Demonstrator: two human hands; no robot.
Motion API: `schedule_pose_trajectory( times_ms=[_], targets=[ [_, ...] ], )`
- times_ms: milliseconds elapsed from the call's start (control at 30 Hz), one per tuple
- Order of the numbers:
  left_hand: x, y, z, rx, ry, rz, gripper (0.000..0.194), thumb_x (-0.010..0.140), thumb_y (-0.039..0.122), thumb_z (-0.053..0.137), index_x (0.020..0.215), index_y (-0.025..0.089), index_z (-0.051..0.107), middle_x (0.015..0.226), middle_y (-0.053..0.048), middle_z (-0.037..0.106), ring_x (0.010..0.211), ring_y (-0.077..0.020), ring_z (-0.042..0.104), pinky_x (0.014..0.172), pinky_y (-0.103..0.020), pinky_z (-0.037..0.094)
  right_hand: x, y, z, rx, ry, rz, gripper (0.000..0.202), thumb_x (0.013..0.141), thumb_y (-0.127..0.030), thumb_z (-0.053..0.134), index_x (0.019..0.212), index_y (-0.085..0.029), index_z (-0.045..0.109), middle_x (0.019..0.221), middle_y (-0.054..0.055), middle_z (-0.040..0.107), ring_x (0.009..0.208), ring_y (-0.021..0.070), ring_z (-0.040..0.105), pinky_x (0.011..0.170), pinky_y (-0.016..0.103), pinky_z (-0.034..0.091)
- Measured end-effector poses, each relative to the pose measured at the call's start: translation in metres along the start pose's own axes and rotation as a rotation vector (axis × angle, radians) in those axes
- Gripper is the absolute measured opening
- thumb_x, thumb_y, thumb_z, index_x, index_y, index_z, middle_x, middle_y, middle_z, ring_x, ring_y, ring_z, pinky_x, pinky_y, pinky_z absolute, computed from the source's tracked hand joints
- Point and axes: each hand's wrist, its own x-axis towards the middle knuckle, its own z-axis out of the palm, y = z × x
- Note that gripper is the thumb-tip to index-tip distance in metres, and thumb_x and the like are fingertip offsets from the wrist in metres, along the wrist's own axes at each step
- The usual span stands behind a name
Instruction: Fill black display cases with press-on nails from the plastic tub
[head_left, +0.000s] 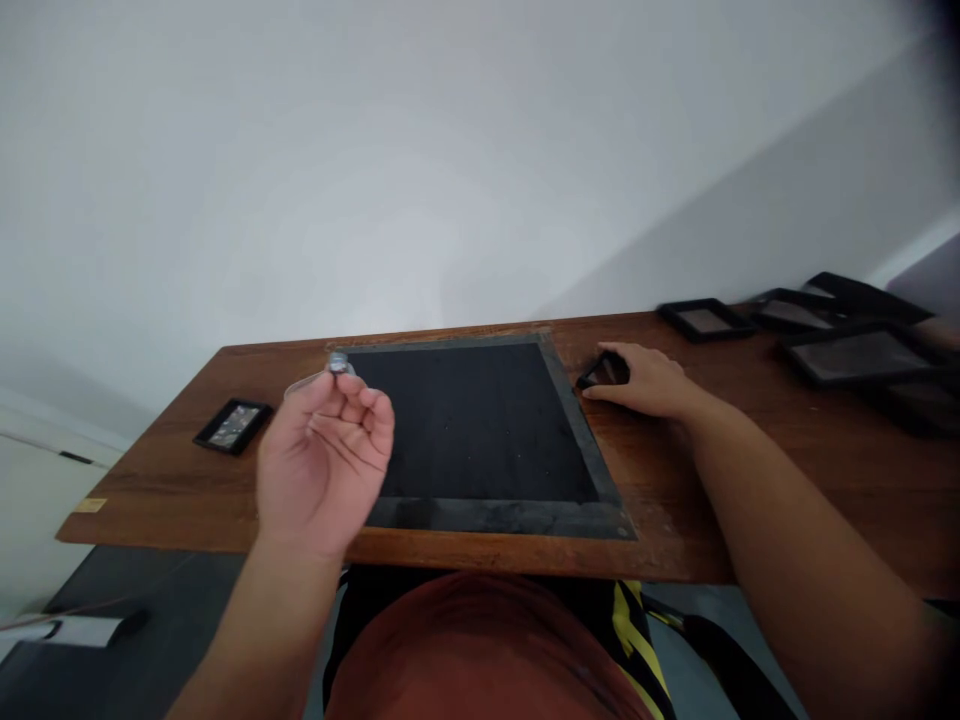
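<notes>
My left hand (326, 450) is raised palm up over the left edge of a black mat (480, 430). Its thumb and forefinger pinch a small silvery object (339, 362), too small to name. To the right of the mat, my right hand (637, 380) rests on the table with thumb and fingers around a small black-framed tray (606, 370). Another black-framed tray (233, 426), with small shiny pieces in it, lies left of my left hand.
The wooden table (165, 480) stands against a pale wall. Several black-framed trays lie at the right, among them a small one (705, 320) near the back edge and a larger one (855, 353). A yellowish label (91, 505) marks the left front corner.
</notes>
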Motion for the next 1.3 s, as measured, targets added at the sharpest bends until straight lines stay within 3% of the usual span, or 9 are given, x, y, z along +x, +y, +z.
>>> schedule_pose_trajectory(
  times_ms=[67,167,267,367,467,567,800,1000,1300],
  targets=[
    [-0.008,-0.015,0.009,0.022,-0.046,-0.033,0.018,0.093,0.034,0.051,0.079,0.029,0.062,0.097,0.000,0.075,0.121,-0.0204,0.069,0.116,-0.043,0.054,0.000,-0.001,-0.001,-0.003,-0.005,0.003,0.095,0.071,-0.066,0.075,0.151,-0.020,0.053,0.154,0.015,0.053,0.141,0.0466,0.048,0.116,0.067,0.040],
    [-0.023,-0.041,0.016,-0.025,-0.117,-0.155,0.010,0.090,0.036,0.056,0.089,0.031,0.065,0.102,-0.001,0.075,0.122,-0.0206,0.069,0.116,-0.043,0.054,0.000,-0.003,-0.002,-0.007,-0.005,0.019,0.095,0.069,-0.067,0.077,0.150,-0.023,0.054,0.154,0.013,0.054,0.140,0.0473,0.048,0.115,0.068,0.041],
    [-0.038,-0.065,0.017,-0.081,-0.189,-0.323,0.013,0.087,0.037,0.063,0.098,0.033,0.068,0.105,-0.002,0.075,0.115,-0.0194,0.071,0.112,-0.040,0.058,-0.001,-0.005,-0.003,-0.014,-0.007,0.022,0.094,0.070,-0.066,0.078,0.150,-0.024,0.054,0.154,0.012,0.054,0.141,0.0467,0.048,0.116,0.067,0.040],
    [-0.048,-0.077,0.021,-0.206,-0.175,-0.449,0.014,0.081,0.030,0.071,0.095,0.032,0.072,0.099,0.000,0.075,0.098,-0.0149,0.074,0.100,-0.030,0.063,-0.002,-0.007,-0.004,-0.025,-0.013,0.017,0.093,0.071,-0.063,0.077,0.152,-0.023,0.053,0.155,0.012,0.053,0.143,0.0445,0.047,0.119,0.064,0.039],
    [-0.054,-0.076,0.029,-0.372,-0.062,-0.551,0.014,0.075,0.017,0.074,0.084,0.028,0.074,0.086,0.001,0.075,0.076,-0.0103,0.071,0.078,-0.021,0.066,-0.003,-0.008,-0.005,-0.036,-0.015,0.017,0.094,0.071,-0.063,0.076,0.152,-0.022,0.052,0.156,0.012,0.052,0.143,0.0440,0.048,0.119,0.063,0.039],
    [-0.058,-0.070,0.038,-0.482,0.012,-0.582,0.013,0.072,0.010,0.076,0.079,0.021,0.075,0.077,0.001,0.074,0.068,-0.0087,0.070,0.068,-0.017,0.065,-0.003,-0.007,-0.006,-0.033,-0.029,0.004,0.095,0.071,-0.068,0.073,0.152,-0.023,0.052,0.156,0.011,0.052,0.143,0.0449,0.047,0.119,0.064,0.040],
    [-0.061,-0.071,0.042,-0.570,0.039,-0.595,0.013,0.065,0.004,0.080,0.074,0.012,0.075,0.072,-0.002,0.074,0.063,-0.0114,0.070,0.064,-0.021,0.067,-0.004,-0.007,-0.009,-0.021,-0.023,0.003,0.092,0.070,-0.069,0.074,0.149,-0.026,0.054,0.154,0.011,0.054,0.142,0.0485,0.047,0.116,0.070,0.041],
    [-0.059,-0.074,0.039,-0.576,-0.008,-0.554,0.023,0.058,0.006,0.089,0.076,0.013,0.077,0.073,-0.002,0.075,0.064,-0.0117,0.070,0.063,-0.021,0.067,-0.005,-0.009,-0.010,-0.026,-0.037,0.008,0.095,0.070,-0.070,0.072,0.151,-0.025,0.053,0.155,0.012,0.052,0.142,0.0471,0.047,0.117,0.068,0.041],
    [-0.054,-0.078,0.040,-0.543,0.012,-0.531,0.033,0.051,0.009,0.096,0.079,0.013,0.078,0.074,-0.001,0.074,0.062,-0.0107,0.068,0.057,-0.018,0.064,-0.006,-0.012,-0.012,-0.033,-0.045,0.029,0.103,0.069,-0.070,0.073,0.156,-0.020,0.047,0.156,0.015,0.051,0.141,0.0488,0.048,0.117,0.067,0.041]
  ],
)
